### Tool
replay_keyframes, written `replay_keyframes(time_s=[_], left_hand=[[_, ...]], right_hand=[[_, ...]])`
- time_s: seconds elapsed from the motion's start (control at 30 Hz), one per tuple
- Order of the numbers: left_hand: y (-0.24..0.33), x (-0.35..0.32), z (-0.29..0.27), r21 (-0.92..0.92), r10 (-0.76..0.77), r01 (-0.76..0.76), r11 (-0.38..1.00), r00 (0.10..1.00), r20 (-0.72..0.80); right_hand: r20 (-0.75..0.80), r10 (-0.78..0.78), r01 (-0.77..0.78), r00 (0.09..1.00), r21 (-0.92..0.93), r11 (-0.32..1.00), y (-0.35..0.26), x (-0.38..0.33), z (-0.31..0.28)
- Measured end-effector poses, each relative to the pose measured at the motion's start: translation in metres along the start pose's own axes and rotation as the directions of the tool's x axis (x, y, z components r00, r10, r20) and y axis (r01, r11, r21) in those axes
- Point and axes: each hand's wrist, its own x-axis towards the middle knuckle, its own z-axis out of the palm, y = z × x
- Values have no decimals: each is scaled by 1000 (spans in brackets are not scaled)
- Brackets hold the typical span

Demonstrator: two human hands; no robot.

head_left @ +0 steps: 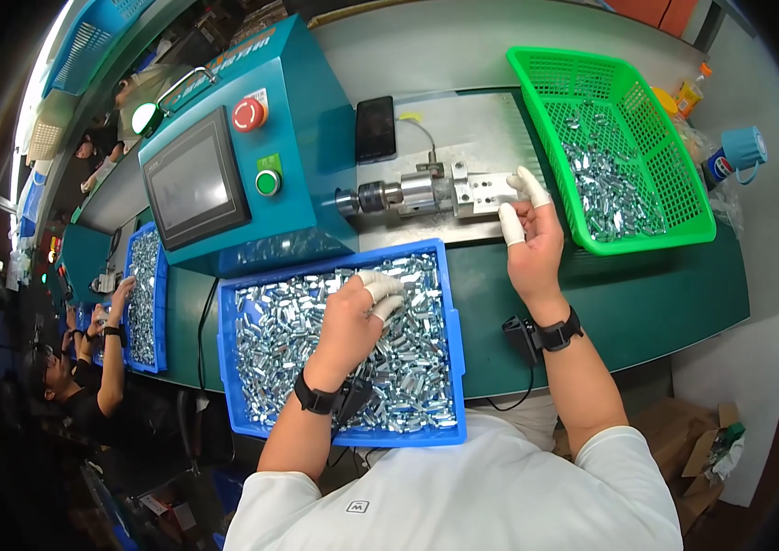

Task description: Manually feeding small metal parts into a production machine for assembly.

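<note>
My left hand (350, 323), with white finger covers, is over the blue tray (456, 344) heaped with small shiny metal pieces (288, 340). Its thumb and fingers are drawn together; whatever they may hold is hidden. At the right end of the metal clamping fixture (483, 194), my right hand (538, 246) has its covered thumb and forefinger apart, the other fingers curled. I see nothing between them. Left of the fixture, a drill-type chuck (373, 196) projects from the teal machine (302, 119) toward a metal cylinder (419, 194).
A green basket (550, 119) with similar metal pieces stands on the right. A black phone (376, 129) lies behind the chuck. The machine bears a screen (195, 179), a red stop button (248, 114) and a green button (268, 182). Another person (109, 386) works at far left.
</note>
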Motion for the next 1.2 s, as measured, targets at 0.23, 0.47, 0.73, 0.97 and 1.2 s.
replay_keyframes(time_s=[0.23, 0.47, 0.73, 0.97, 1.2], left_hand=[[7, 2, -13, 96, -28, 26, 995, 999, 19], [7, -1, -17, 123, -187, 173, 977, 976, 109], [-1, -4, -7, 257, -193, 172, 951, 979, 59], [-7, -7, 0, 218, -131, 123, 968, 991, 24], [2, -2, -1, 276, -151, 137, 951, 988, 31]], right_hand=[[-37, -10, 12, 999, 29, 1000, -1, 2, 4], [7, 6, -6, 1000, 11, 1000, -2, -1, 1], [-14, 1, -1, 1000, 43, 999, -3, -2, 4], [10, 4, -4, 1000, 18, 1000, -3, -2, 3], [-23, 0, 2, 1000, 61, 998, -3, -2, 6]])
